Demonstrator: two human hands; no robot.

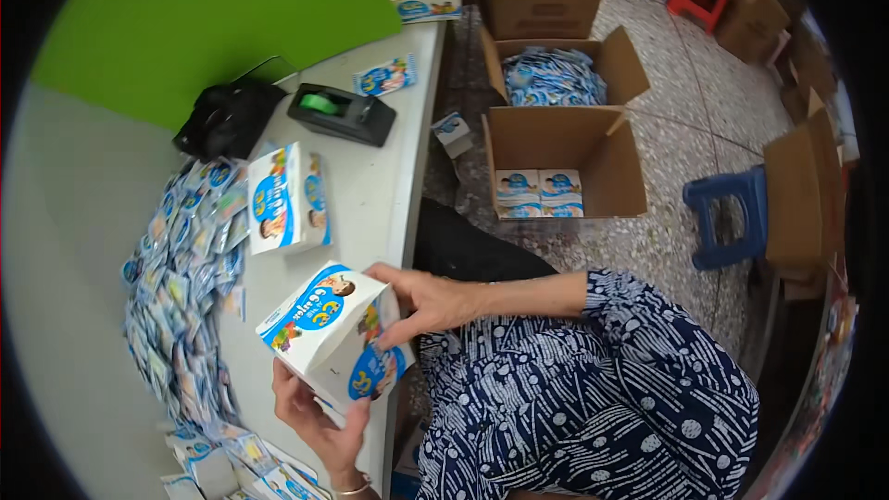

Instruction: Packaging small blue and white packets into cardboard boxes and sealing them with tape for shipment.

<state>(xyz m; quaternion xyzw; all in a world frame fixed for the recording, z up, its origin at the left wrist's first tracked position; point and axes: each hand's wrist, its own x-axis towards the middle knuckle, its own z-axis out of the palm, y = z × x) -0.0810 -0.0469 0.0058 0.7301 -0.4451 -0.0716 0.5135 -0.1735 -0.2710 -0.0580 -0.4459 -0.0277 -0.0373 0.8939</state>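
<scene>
- My left hand (315,417) gripped the white-blue carton (329,333) from below, over the table edge (394,222).
- Right hand (421,301) clasped its far side; fingertips hidden behind carton.
- Sachet pile (181,287) cut off at bottom.

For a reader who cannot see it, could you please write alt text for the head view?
Both hands, left hand beneath and right hand on top, hold a small white-and-blue carton over a grey table's edge. A heap of sachets, another carton and a tape dispenser lie on it.

Sachet heap (181,287) crowds left, upright carton (287,199) ahead (seemingly close), bare tabletop (380,181) beyond
</scene>
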